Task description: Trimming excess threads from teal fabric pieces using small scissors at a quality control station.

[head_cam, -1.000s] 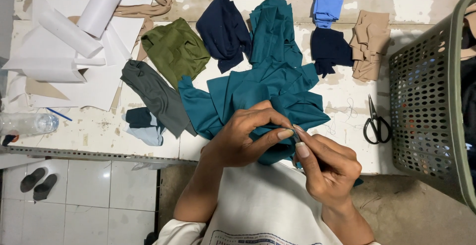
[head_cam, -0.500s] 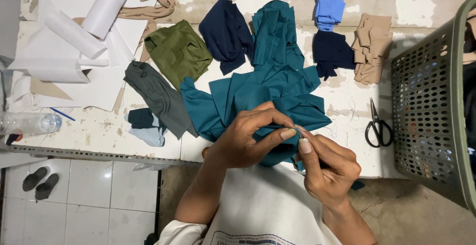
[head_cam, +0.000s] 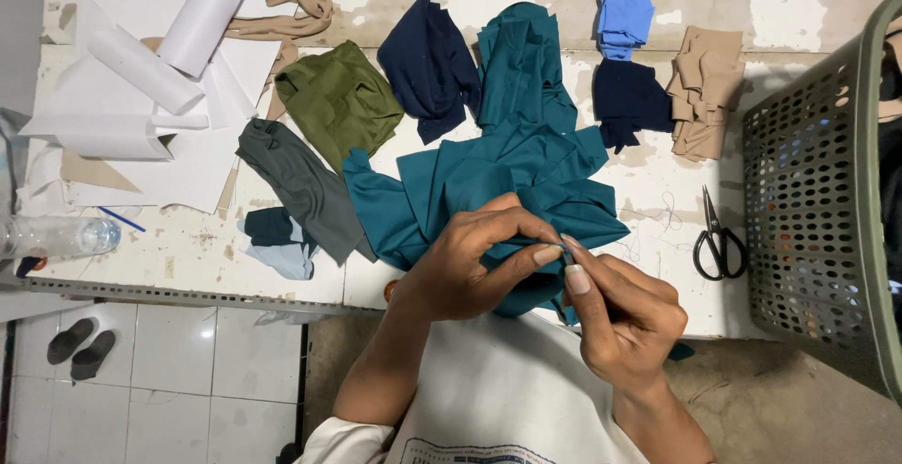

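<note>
- black scissors (head_cam: 720, 241) near green basket (head_cam: 808, 210)
- olive cloth (head_cam: 338, 100), navy cloth (head_cam: 427, 65), grey cloth (head_cam: 301, 182)
- white paper rolls (head_cam: 160, 60), tabletop's left
- plastic bottle (head_cam: 56, 236) at edge

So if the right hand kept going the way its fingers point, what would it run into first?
The right hand points up and left, its fingertips already meeting the left hand over the teal cloth. It would likely meet those fingers first, though depth is hard to judge.

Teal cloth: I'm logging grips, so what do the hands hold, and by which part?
Both the left hand and right hand pinch the teal cloth at its near edge, fingertips meeting.
</note>
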